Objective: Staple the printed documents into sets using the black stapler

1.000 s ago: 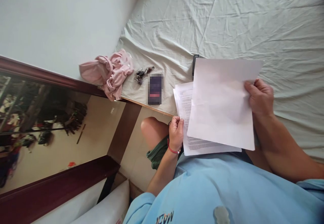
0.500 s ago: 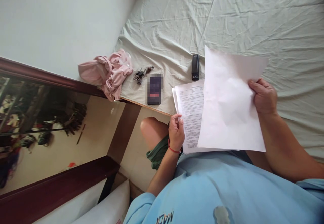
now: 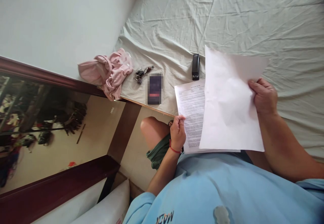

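Observation:
My left hand (image 3: 178,133) is closed on the left edge of some printed sheets (image 3: 191,116), thumb on top, low over my lap. Dense lines of text cover the top printed page. My right hand (image 3: 265,95) pinches the right edge of a white sheet of paper (image 3: 230,102), whose visible side looks blank. That sheet is raised and overlaps the right part of the printed pages, hiding it. Just beyond the papers, a black stapler (image 3: 195,66) lies on the bed sheet.
A blurred-out dark phone-like object (image 3: 155,89) lies left of the papers, beside a bunch of keys (image 3: 140,75). Pink cloth (image 3: 108,70) is bunched near the wall. The pale bed sheet (image 3: 253,21) is wrinkled. A dark red framed mirror (image 3: 50,133) stands at the left.
My left hand has shifted slightly right, and the printed sheets' left edges now line up more closely. The white sheet in my right hand has barely moved.

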